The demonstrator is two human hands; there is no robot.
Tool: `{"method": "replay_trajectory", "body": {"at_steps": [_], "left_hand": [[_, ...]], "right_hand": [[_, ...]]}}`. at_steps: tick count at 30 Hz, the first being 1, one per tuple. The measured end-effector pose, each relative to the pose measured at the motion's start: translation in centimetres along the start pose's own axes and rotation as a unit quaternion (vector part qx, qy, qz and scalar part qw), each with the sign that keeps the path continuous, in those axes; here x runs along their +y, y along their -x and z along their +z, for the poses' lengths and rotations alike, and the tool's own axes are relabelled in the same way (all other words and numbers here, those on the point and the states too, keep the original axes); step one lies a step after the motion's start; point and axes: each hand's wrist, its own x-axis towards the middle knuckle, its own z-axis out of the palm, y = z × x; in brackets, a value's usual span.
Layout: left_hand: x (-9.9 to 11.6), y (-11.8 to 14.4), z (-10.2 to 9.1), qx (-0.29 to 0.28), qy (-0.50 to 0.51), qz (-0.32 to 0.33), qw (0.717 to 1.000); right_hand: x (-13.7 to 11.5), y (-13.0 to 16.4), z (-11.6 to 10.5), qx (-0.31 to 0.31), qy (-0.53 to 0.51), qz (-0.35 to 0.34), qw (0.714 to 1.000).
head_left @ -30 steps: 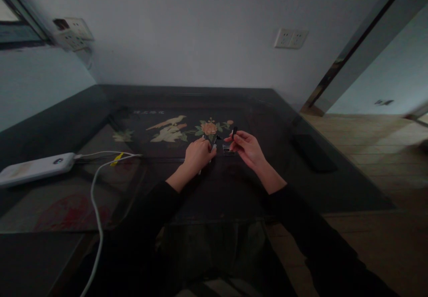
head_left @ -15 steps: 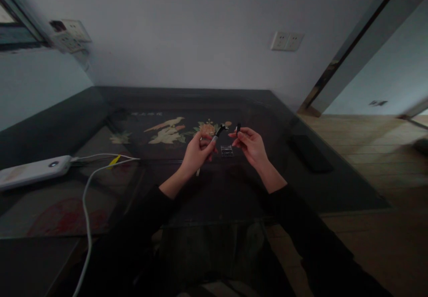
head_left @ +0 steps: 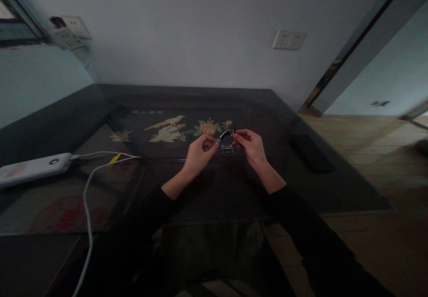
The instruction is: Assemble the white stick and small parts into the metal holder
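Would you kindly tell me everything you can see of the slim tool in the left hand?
The slim tool has a narrow, straight handle, partly silvery and partly dark, and a dark, bent end; the silvery part looks like metal or shiny plastic. The left hand pinches the handle over the dark table. In the view the tool slants up to the right, its bent end close to the small dark piece in the right hand; whether they touch is too small to tell.
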Motion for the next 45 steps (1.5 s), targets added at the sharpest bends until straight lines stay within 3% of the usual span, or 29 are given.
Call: {"method": "replay_trajectory", "body": {"at_steps": [9,12,16,20,26,33,41,45], "left_hand": [[0.0,0.0,0.0,-0.010,-0.015,0.025,1.000],[0.1,-0.1,0.1,-0.049,0.032,-0.011,0.998],[0.4,0.1,0.6,-0.136,0.191,-0.119,0.965],[0.8,0.1,0.7,-0.127,0.300,-0.167,0.930],[0.8,-0.1,0.3,-0.178,0.314,-0.173,0.916],[0.5,-0.2,-0.1,-0.226,0.351,-0.179,0.891],[-0.2,-0.3,0.1,-0.180,0.312,-0.154,0.920],[0.0,-0.3,0.0,-0.090,0.208,-0.081,0.971]], "right_hand": [[-0.5,0.5,0.1,-0.001,0.077,-0.077,0.994],[-0.8,0.7,0.2,-0.001,0.095,-0.099,0.990],[-0.7,0.7,0.1,0.012,0.111,-0.115,0.987],[-0.5,1.0,0.1,-0.014,0.157,-0.158,0.975],[-0.8,1.8,0.5,-0.110,0.226,-0.222,0.942],[-0.9,1.9,0.4,-0.133,0.241,-0.250,0.928],[-1.3,2.3,0.5,-0.138,0.260,-0.254,0.921],[-1.2,2.1,0.9,-0.130,0.211,-0.206,0.947]]}}
